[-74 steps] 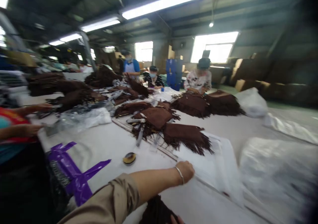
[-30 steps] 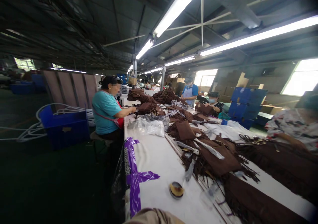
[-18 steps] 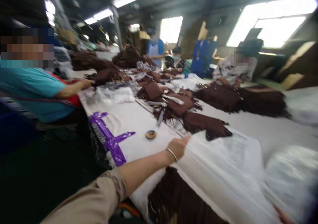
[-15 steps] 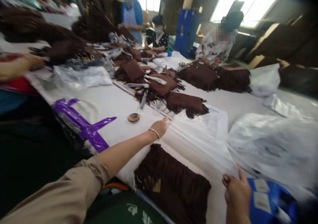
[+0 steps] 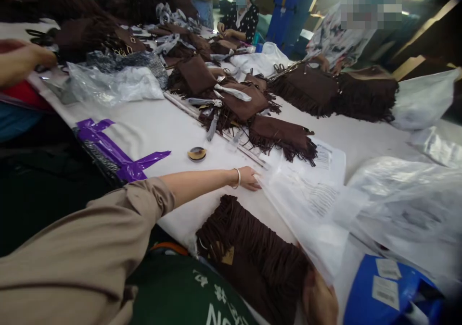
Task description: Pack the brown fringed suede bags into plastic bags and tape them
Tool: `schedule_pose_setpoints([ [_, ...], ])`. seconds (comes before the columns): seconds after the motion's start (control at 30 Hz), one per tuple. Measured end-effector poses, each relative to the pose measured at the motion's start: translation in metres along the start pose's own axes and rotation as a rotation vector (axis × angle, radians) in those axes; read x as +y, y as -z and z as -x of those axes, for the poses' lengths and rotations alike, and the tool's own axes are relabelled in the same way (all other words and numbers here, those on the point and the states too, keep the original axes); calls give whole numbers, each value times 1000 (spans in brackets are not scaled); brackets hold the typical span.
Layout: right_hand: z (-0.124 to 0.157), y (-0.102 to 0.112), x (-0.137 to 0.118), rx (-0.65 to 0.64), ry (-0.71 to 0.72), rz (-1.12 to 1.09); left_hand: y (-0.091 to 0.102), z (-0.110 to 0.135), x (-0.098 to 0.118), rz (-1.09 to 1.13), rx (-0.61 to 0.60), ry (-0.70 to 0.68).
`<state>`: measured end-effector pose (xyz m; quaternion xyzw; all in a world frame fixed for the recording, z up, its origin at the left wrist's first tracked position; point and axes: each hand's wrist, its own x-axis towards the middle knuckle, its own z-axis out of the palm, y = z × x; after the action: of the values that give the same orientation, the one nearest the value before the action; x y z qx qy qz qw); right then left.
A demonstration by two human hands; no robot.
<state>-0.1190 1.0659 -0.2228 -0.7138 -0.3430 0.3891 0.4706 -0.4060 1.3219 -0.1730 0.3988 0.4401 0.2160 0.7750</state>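
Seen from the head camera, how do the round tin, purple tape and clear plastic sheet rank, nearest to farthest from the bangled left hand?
Nearest first from the left hand:
1. Clear plastic sheet, right, at the fingertips.
2. Round tin, to its left.
3. Purple tape, farther left.

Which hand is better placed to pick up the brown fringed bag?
Probably the right hand: it is at the edge of the bag; the left hand rests farther off, by the plastic.

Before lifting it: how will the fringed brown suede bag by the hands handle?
The fringed brown suede bag will probably flop and drape, since its fringe lies limp. It looks light for its size, with no rigid shape showing. Loose strands might snag on the clear plastic bag beside it.
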Motion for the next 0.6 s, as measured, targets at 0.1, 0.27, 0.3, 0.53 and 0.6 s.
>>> schedule_pose_setpoints([
  [0.1,13,-1,11,38,-28,217,28,23,-10,-80,-45,-8],
  [0.27,15,-19,9,-98,-35,140,48,63,-32,-239,89,47],
  [0.3,14,-20,5,-122,-28,147,47,71,-36,-271,171,55],
  [0.53,16,-16,-20,-114,-20,225,21,121,-67,-238,430,-21],
  [0.6,26,-18,-16,-73,-48,215,19,134,-74,-404,448,-168],
])
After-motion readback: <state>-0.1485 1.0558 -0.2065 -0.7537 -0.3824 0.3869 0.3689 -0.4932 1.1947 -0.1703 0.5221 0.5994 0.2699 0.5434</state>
